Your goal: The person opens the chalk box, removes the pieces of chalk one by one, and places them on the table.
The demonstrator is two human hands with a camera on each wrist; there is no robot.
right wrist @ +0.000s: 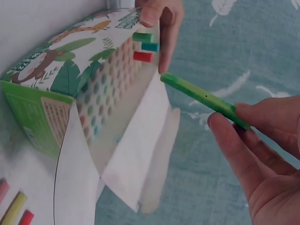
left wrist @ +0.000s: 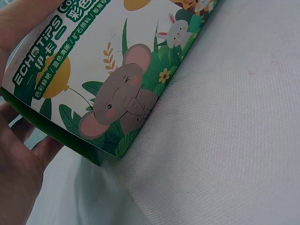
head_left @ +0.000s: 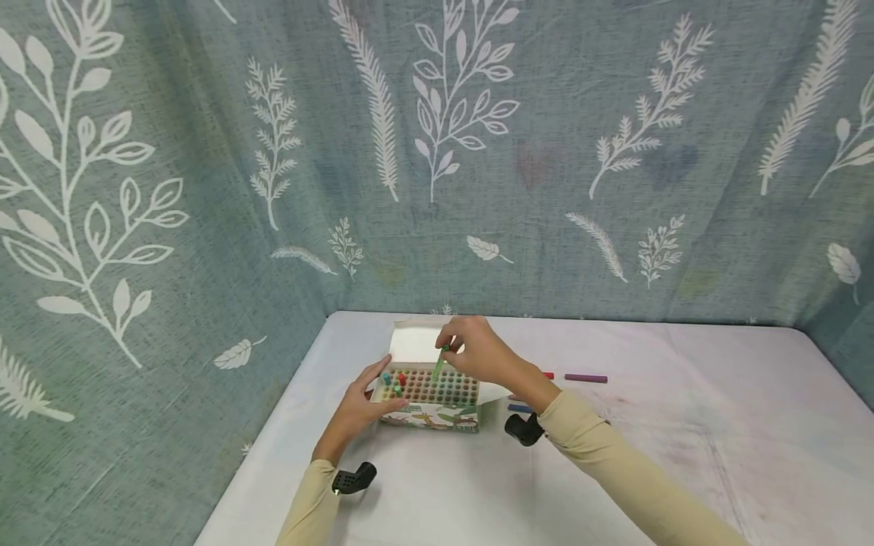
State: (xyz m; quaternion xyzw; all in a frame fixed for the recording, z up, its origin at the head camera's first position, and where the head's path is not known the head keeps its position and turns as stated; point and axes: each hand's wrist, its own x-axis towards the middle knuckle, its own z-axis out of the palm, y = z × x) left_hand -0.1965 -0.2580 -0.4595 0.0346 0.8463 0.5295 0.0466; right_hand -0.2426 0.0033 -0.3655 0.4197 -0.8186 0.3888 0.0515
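An open chalk box printed with animals stands on the white table. Its top is a tray of rows of holes. Near the left end, a red chalk, a teal chalk and a green chalk poke out of holes. My left hand grips that end of the box, thumb at the front and fingers behind. Above the holes, my right hand pinches a bright green chalk stick between thumb and fingers. In the head view this stick slants downward; whether its tip touches the tray I cannot tell.
The box's white lid stands raised at the back, and a side flap sticks out right. Loose chalks lie right of the box: purple, blue, yellow and red ones. A leaf-patterned curtain hangs behind the table.
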